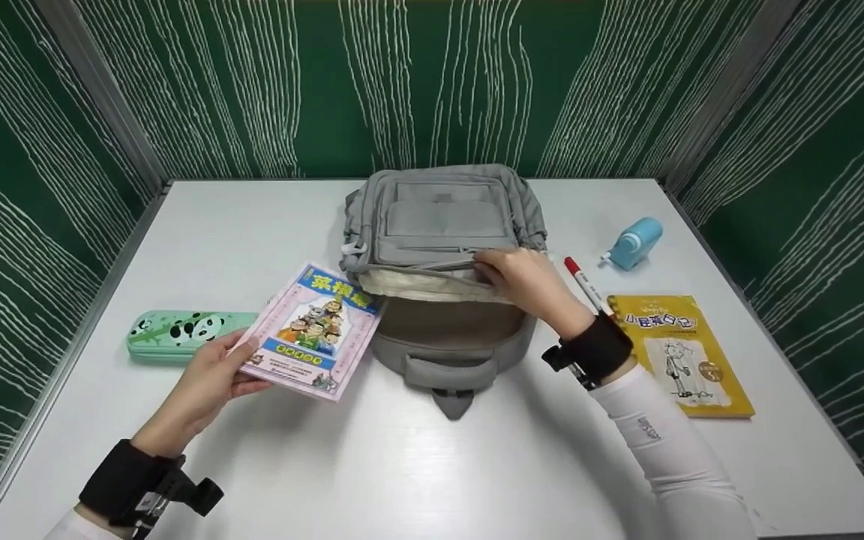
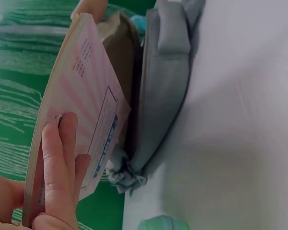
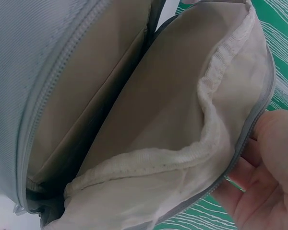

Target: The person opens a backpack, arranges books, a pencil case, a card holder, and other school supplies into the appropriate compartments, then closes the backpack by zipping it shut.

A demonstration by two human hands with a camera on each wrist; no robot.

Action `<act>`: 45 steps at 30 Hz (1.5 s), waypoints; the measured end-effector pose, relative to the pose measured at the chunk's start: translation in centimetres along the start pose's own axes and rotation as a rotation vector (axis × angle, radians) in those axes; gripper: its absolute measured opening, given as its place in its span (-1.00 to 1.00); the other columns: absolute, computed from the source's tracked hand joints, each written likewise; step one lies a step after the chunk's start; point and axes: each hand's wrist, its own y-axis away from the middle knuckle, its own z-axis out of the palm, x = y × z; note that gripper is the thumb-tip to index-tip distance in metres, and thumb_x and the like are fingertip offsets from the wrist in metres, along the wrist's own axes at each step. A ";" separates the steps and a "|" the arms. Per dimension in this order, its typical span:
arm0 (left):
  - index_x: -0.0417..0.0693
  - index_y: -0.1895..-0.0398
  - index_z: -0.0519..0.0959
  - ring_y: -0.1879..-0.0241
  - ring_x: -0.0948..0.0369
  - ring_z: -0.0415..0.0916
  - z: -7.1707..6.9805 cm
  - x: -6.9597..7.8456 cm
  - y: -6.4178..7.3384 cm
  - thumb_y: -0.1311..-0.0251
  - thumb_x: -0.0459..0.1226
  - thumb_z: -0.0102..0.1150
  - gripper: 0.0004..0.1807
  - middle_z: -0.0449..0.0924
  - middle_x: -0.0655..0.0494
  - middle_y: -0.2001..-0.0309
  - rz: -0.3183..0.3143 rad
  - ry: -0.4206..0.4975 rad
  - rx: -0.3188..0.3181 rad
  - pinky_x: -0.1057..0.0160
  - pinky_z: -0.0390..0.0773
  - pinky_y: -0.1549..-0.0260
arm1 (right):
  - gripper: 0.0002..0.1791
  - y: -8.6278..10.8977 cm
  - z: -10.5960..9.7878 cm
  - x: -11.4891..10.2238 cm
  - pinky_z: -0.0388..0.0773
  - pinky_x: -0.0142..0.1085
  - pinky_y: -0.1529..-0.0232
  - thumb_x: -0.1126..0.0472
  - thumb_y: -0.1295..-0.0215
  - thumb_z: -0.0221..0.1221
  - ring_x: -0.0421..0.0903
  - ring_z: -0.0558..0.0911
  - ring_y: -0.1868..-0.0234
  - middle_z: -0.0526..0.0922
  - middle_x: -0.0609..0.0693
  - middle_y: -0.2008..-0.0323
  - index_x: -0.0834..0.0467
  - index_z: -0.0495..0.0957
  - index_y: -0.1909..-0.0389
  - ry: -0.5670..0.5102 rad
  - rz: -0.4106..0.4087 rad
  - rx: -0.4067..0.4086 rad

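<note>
Your left hand (image 1: pixel 211 369) grips the pink book (image 1: pixel 313 330) left of the head view's centre, while your right hand (image 1: pixel 528 281) holds the open gray backpack's (image 1: pixel 443 219) rim at centre.

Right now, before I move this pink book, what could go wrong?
The left grip holds the pink book near one lower corner, so it might tilt or slip. The right grip holds the edge of the grey backpack's opening; if it let go, the mouth could sag shut. The red-capped marker lies close to the right wristband, so a sweep of that arm may knock it.
</note>
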 end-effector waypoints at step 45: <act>-0.21 -0.38 0.38 -0.19 0.01 0.62 16.8 -2.9 -17.5 -0.43 -0.57 -0.05 -0.52 0.57 -0.13 -0.21 0.119 0.626 -0.118 -0.12 0.55 -0.34 | -0.90 0.8 0.1 0.4 0.67 0.01 0.35 0.26 -0.48 0.19 0.08 0.77 0.34 0.75 0.07 0.40 0.17 0.67 0.21 0.007 -0.072 0.013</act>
